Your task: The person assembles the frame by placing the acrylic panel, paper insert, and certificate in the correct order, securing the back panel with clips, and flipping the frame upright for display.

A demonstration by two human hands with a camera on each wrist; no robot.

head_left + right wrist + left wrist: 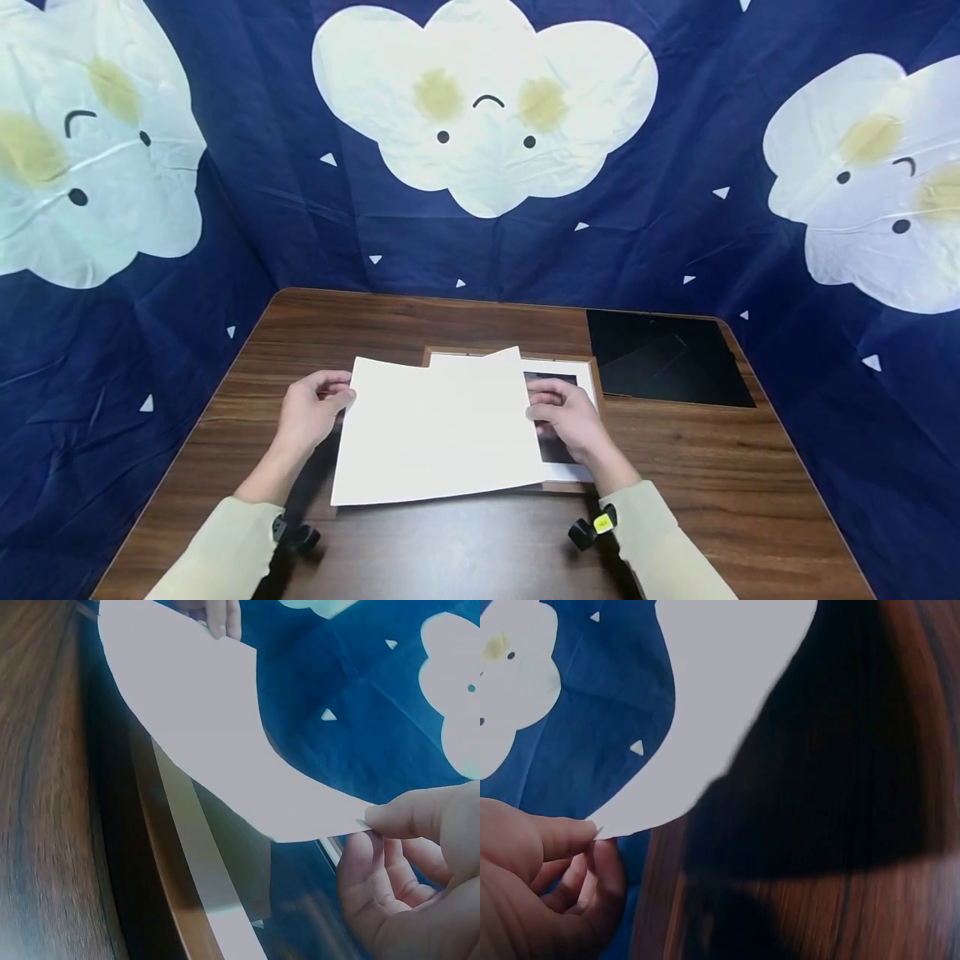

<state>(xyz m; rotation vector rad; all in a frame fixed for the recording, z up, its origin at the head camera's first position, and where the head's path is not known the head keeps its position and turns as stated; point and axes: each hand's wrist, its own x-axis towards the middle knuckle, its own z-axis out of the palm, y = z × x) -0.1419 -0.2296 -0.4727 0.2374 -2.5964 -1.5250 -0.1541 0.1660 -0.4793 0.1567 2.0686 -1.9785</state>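
A blank white sheet of paper (435,433) is held up between both hands, its middle sagging in a curve. My left hand (311,412) pinches the sheet's left edge between thumb and fingers; the left wrist view shows that hand (555,877) at a corner of the paper (727,690). On the opposite edge, my right hand (566,417) pinches the paper, and the right wrist view shows the thumb on top of the sheet (187,705). Beneath lies a wooden picture frame (597,383) with a white mat and a dark picture, mostly hidden by the paper.
A thin black panel (667,358) lies flat at the table's back right corner. The brown wood-grain table (750,500) is bordered by a dark blue curtain (262,192) with clouds. Small black devices (300,537) are strapped on both wrists.
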